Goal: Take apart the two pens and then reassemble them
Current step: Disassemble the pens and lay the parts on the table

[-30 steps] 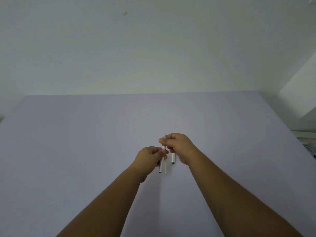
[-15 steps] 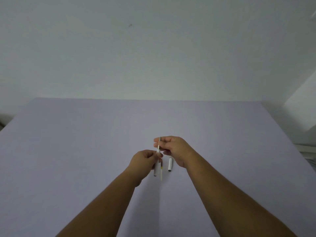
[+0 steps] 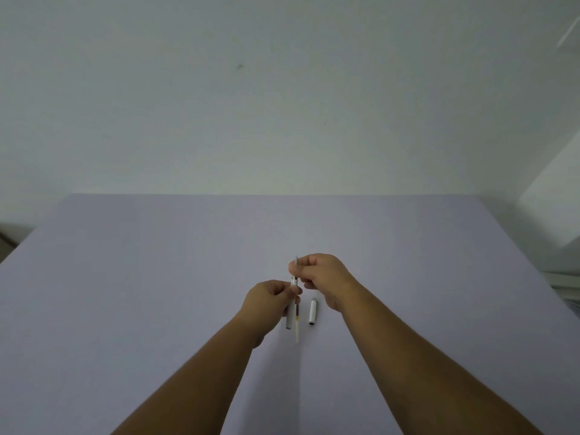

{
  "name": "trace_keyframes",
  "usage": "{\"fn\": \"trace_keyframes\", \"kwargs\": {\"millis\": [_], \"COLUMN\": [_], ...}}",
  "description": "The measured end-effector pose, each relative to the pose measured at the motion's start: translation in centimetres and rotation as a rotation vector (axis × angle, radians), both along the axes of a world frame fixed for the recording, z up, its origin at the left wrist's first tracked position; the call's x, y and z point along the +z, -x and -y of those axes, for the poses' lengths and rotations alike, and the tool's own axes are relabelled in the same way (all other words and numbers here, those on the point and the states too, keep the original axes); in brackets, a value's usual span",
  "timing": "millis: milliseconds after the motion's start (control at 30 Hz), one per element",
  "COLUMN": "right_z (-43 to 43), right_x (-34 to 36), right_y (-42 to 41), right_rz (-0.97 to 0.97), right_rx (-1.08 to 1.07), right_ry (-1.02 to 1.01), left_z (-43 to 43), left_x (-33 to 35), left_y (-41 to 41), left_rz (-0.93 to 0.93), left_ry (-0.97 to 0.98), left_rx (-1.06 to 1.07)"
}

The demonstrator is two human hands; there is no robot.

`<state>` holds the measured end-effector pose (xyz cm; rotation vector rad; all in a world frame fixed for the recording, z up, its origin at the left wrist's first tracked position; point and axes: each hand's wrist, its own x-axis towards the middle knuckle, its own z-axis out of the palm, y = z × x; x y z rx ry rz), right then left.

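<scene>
My left hand point(image 3: 270, 301) grips a white pen barrel point(image 3: 291, 315) that points up and away over the middle of the lilac table point(image 3: 157, 277). My right hand point(image 3: 323, 274) pinches the pen's grey tip section point(image 3: 296, 262) at the barrel's upper end. A thin refill point(image 3: 297, 323) with a dark and yellow band lies on the table just right of the barrel. A white pen cap point(image 3: 312, 311) lies a little further right, below my right hand. No second whole pen shows.
A pale wall point(image 3: 282, 105) rises behind the table's far edge. A white ledge or sill point(image 3: 561, 277) sits past the table's right edge.
Both hands have stayed together on the pen. My right hand's fingers have shifted on the tip section, and the camera has tilted so the table sits lower in view.
</scene>
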<state>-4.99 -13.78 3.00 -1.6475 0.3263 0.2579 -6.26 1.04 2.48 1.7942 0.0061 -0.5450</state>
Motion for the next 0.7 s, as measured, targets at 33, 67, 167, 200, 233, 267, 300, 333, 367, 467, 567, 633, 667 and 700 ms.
{"fn": "trace_keyframes", "kwargs": {"millis": [33,67,167,200,233,267,300,333,367,467,567,633,667,700], "right_z": [0.0,-0.1,-0.4,-0.7,-1.0,-1.2,-1.3,-1.2,-1.1,-0.9,-1.2,-1.1,-1.1,-1.0], "right_x": [0.0,0.0,0.6,0.6,0.7,0.7,0.7,0.7,0.8,1.2,1.0,1.1,1.2,1.2], "right_y": [0.0,0.0,0.0,-0.1,-0.2,-0.2,-0.3,-0.3,-0.3,-0.4,-0.6,-0.8,-0.8,-0.9], "right_rz": [0.010,0.017,0.007,0.009,0.013,0.020,0.025,0.029,0.030,0.008,0.011,0.032,0.038,0.033], "right_rx": [0.005,0.003,-0.044,-0.061,-0.077,-0.082,-0.083,-0.081,-0.083,-0.098,-0.116,-0.103,-0.093,-0.084], "right_ry": [-0.019,-0.043,-0.047,-0.028,-0.010,-0.001,-0.001,-0.014,-0.031,-0.025,0.025,-0.002,-0.018,-0.023], "left_z": [-0.2,-0.3,-0.6,-0.7,-0.8,-0.8,-0.9,-0.9,-0.9,-0.8,-0.7,-0.6,-0.7,-0.7], "left_x": [0.1,0.2,0.6,0.6,0.6,0.6,0.5,0.5,0.5,0.8,1.0,1.2,1.2,1.2], "left_y": [-0.1,-0.3,-0.8,-0.9,-1.0,-1.1,-1.1,-1.2,-1.3,-1.6,-1.9,-2.0,-2.2,-2.3], "left_rz": [0.001,0.006,0.028,0.031,0.031,0.028,0.025,0.023,0.024,0.027,0.043,0.042,0.040,0.036], "left_ry": [-0.005,-0.010,-0.025,-0.026,-0.031,-0.037,-0.044,-0.047,-0.048,-0.047,-0.051,-0.051,-0.052,-0.050], "left_rx": [-0.007,-0.014,-0.029,-0.033,-0.038,-0.043,-0.049,-0.054,-0.058,-0.065,-0.078,-0.074,-0.070,-0.065]}}
